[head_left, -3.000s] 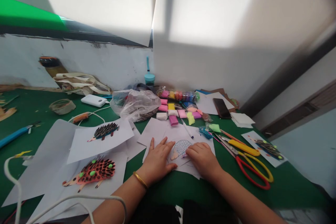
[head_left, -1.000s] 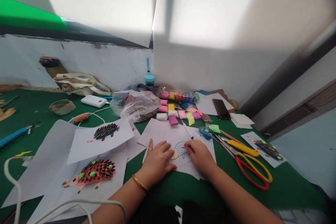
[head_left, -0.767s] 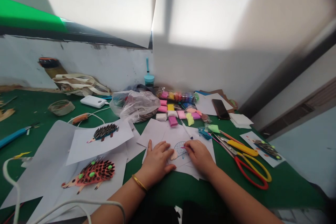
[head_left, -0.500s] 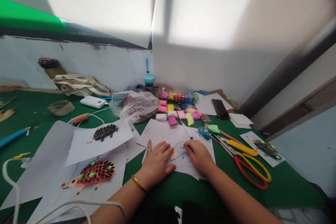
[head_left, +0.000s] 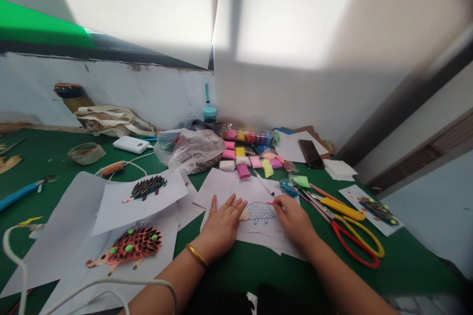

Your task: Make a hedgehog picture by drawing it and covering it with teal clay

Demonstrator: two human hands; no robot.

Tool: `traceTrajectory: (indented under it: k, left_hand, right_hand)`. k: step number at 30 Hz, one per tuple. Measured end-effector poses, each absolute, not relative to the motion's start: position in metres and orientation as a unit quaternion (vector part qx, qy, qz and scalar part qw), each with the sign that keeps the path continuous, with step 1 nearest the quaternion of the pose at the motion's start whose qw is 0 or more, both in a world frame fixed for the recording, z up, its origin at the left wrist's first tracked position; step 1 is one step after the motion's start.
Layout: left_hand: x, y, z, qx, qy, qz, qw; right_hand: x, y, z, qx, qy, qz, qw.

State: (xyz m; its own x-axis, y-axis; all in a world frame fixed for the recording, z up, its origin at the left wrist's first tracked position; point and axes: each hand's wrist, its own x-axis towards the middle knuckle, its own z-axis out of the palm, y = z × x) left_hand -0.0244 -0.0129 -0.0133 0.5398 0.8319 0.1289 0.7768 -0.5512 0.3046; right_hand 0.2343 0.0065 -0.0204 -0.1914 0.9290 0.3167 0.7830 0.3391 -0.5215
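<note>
My left hand [head_left: 222, 224] lies flat on a white sheet [head_left: 254, 187], fingers stretched out and nothing held. Its fingertips touch the paper beside a blue line drawing of a hedgehog [head_left: 259, 211], whose face is filled with a peach colour. At the drawing's right edge, my right hand [head_left: 295, 221] is closed in a pinch on a thin pink stick [head_left: 272, 203]. Only the stick's tip shows clearly; its exact kind is hidden by the fingers. Above the drawing rests a white pen [head_left: 264, 183] with a dark tip.
Packets of coloured clay [head_left: 243, 171] and a plastic bag [head_left: 194, 150] lie behind the sheets. To the right are scissors [head_left: 356, 241], a yellow-handled cutter [head_left: 342, 208] and a phone [head_left: 310, 152]. Finished hedgehog pictures [head_left: 135, 251] lie at left, near a white cable [head_left: 111, 281].
My right hand has moved right, off the drawing's middle to its right edge, still pinching the pink stick. More of the hedgehog shows. My left hand has barely shifted.
</note>
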Motion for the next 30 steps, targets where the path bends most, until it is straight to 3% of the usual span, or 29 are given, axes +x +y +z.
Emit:
traceTrajectory:
  k: [8, 30]
  left_hand:
    - [-0.028, -0.011, -0.009, 0.850, 0.481, 0.196, 0.084]
    - [-0.023, -0.013, -0.017, 0.864, 0.470, 0.151, 0.101]
  right_hand:
    - [0.278, 0.025, -0.025, -0.669, -0.727, -0.053, 0.145]
    - [0.274, 0.024, -0.039, -0.669, -0.713, -0.109, 0.178]
